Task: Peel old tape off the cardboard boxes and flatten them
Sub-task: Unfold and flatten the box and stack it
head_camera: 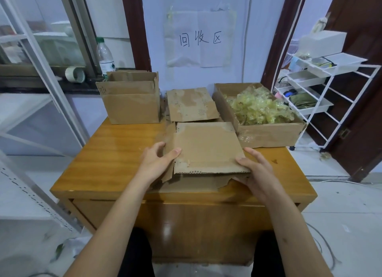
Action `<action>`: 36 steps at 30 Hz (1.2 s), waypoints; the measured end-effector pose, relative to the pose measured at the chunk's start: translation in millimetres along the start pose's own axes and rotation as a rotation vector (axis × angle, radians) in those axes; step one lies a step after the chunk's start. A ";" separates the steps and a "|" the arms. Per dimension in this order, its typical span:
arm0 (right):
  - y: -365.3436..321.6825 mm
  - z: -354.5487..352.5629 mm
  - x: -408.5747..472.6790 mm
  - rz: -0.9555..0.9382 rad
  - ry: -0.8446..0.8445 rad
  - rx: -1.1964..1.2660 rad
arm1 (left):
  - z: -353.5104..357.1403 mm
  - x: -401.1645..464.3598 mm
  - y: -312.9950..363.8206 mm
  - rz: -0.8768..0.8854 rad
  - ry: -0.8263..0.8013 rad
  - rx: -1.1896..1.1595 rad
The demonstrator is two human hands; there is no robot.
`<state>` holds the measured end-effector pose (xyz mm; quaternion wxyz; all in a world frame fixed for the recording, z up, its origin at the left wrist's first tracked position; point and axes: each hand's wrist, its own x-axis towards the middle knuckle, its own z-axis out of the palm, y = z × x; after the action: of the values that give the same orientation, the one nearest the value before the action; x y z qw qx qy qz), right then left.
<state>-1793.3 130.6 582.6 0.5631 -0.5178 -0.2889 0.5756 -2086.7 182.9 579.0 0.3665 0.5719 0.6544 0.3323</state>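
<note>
Head view: flat box [206, 148] sits on the table [115, 150] between both hands. Left hand [157, 161] and right hand [254, 169] pinch its near corners. It looks light, bendy and easily torn, so hold the edges.

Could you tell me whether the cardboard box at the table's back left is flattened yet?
No: the back-left box stands upright, flaps open.

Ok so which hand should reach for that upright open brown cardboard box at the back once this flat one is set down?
Probably the left hand. The upright open brown cardboard box stands at the wooden table's back left, on that hand's side. The right hand would cross the flattened cardboard box both hands grip.
</note>
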 end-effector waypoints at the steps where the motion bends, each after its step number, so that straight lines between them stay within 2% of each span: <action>1: 0.3 -2.0 2.5 0.027 -0.014 -0.002 | 0.0 0.1 -1.6 0.013 0.025 0.083; 6: 9.5 0.6 4.4 0.064 -0.075 -0.144 | 2.4 -8.3 -13.0 0.087 0.136 0.664; 8: 13.1 2.4 5.2 0.052 -0.046 -0.188 | 3.2 -12.0 -16.3 0.106 0.128 0.744; 16: 13.0 1.9 2.7 0.032 -0.022 -0.257 | -7.5 -14.6 -25.6 0.290 -0.130 0.838; 20: 15.9 10.3 -0.9 -0.005 0.113 -0.086 | -5.2 -31.0 -26.5 0.257 -0.026 0.937; 23: 31.7 27.3 -10.2 -0.005 0.162 0.118 | 10.6 -46.4 -20.6 0.212 0.097 0.969; 26: 44.5 37.3 -12.6 -0.010 0.207 0.221 | 19.6 -57.2 -18.2 0.202 0.155 0.966; 31: 47.0 50.7 -17.5 0.064 0.040 0.135 | 23.5 -67.9 -22.9 0.178 0.201 0.878; 36: 38.1 51.2 -14.8 0.014 0.019 -0.151 | 16.2 -65.8 -20.0 0.131 0.154 0.691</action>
<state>-1856.3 121.8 567.0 0.5213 -0.5663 -0.3226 0.5509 -2077.8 115.4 560.2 0.0791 0.6760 0.7157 0.1565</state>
